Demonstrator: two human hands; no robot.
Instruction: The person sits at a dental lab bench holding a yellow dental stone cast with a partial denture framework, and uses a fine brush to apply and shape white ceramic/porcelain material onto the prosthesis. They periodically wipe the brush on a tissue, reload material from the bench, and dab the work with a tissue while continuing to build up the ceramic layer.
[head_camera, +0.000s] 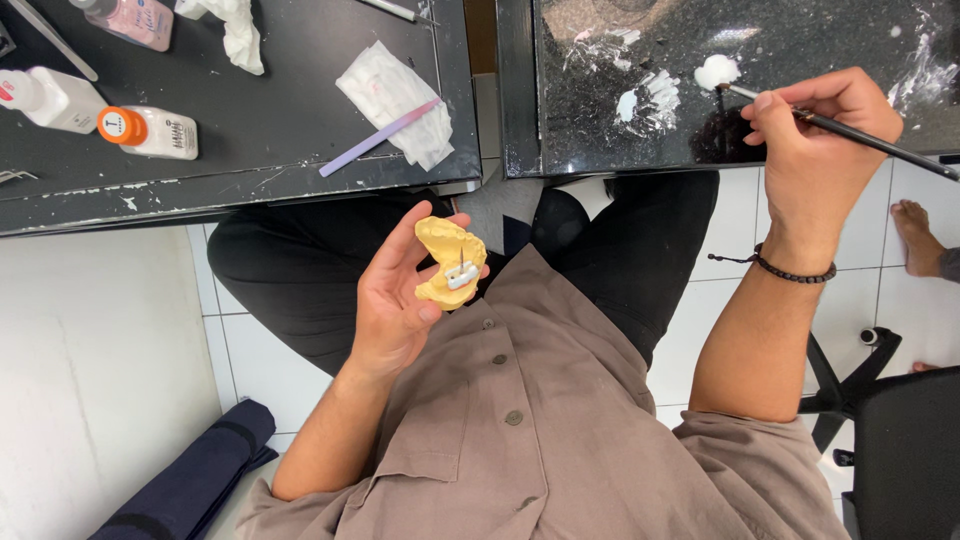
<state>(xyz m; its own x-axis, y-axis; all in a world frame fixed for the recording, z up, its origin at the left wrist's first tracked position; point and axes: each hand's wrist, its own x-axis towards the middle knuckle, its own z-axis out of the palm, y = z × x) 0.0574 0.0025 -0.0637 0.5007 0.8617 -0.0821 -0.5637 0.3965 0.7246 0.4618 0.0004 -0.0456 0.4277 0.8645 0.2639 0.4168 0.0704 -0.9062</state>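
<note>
Dark table (300, 120) ahead; left hand (400, 300) cups a yellow dental cast (447, 262) below it, right hand (820, 140) pinches a brush (870, 140) over it.

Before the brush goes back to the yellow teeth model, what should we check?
1. Left hand holds yellow teeth model firmly: ok.
2. White piece sits on the model: ok.
3. Right hand has a grip on the brush: ok.
4. Brush tip reaches the white paste on the dark slab: ok.
5. Enough paste on the tip: cannot tell.
</note>
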